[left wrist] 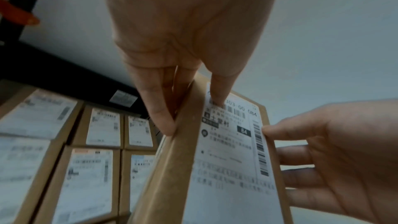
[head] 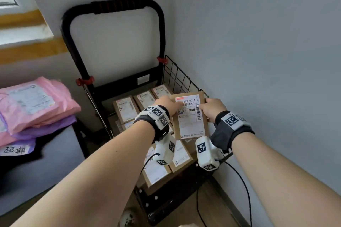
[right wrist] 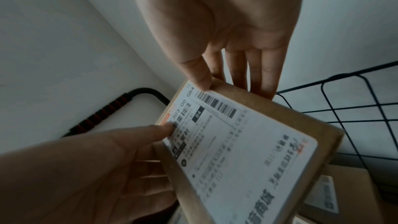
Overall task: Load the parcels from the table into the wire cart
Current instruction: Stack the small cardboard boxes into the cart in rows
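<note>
My left grip [head: 166, 104] and right grip [head: 214, 109] pinch a flat kraft-cardboard parcel [head: 190, 116] with a glossy white label above the black wire cart [head: 177, 75]; soft pink mailers [head: 35, 101] lie at nine o'clock on the worktop [head: 46, 162]

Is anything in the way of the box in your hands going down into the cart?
Nothing visible blocks it. Both hands hold the box above the wire cart; only boxes already loaded lie beneath it.
</note>
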### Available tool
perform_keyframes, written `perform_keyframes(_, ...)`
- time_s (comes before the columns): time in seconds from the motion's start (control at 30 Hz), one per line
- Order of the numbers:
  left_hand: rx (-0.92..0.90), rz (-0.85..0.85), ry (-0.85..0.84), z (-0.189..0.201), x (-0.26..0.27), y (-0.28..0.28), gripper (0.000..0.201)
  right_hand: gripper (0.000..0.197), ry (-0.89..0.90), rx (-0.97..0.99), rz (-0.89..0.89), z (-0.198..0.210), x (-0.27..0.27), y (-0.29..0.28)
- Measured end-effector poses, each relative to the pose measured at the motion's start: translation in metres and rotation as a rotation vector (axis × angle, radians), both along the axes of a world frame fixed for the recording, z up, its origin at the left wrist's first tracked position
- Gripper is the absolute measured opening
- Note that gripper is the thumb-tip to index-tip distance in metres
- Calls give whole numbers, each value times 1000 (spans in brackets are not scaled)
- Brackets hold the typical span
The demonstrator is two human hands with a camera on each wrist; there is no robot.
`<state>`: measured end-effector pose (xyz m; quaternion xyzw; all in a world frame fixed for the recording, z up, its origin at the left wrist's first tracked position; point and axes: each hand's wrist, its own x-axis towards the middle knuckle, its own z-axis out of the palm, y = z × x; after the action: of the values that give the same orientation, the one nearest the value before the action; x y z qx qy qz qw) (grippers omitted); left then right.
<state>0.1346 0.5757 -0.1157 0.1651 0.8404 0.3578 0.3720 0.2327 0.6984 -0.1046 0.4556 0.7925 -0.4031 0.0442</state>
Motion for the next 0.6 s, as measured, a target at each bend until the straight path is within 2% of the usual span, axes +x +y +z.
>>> perform_keyframes(0.13,-46,88,-53,-39,-2,39,42,22,-99,-41,42,-40,-13,44)
perform_keyframes(0.27,-159,176,-123,-76,-2,64,41,26,-231,-111,153,-91,-28,85)
perform_keyframes(0.43,-253,252,-209,-120,8,90,32,27,-414,-125,299,-111,-33,104)
perform_keyframes(0.6,-308,340,-310,-157,17,97,34,31,-535,-142,408,-150,-36,111)
